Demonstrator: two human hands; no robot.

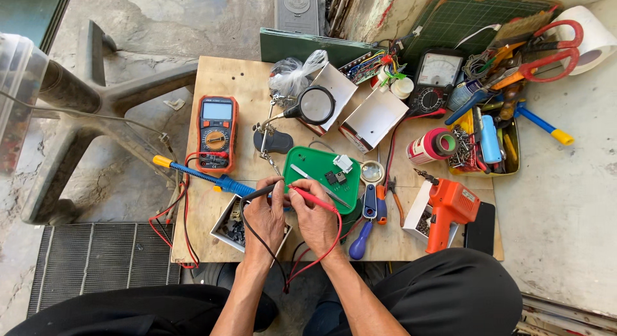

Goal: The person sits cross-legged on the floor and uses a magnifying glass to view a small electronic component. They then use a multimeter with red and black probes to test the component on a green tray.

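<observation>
The black probe [260, 192] is a slim dark rod lying nearly level just left of the green tray [319, 163], its tip pointing right; its black lead drops off the board's near edge. The red probe [312, 199] slants across the tray's near-left corner, tip up-left, almost meeting the black tip (contact cannot be told), red lead looping down below.

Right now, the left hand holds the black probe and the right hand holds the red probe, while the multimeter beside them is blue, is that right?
Not quite: the head view shows the multimeter is orange, not blue. The left hand does hold the black probe and the right hand the red probe.
</observation>
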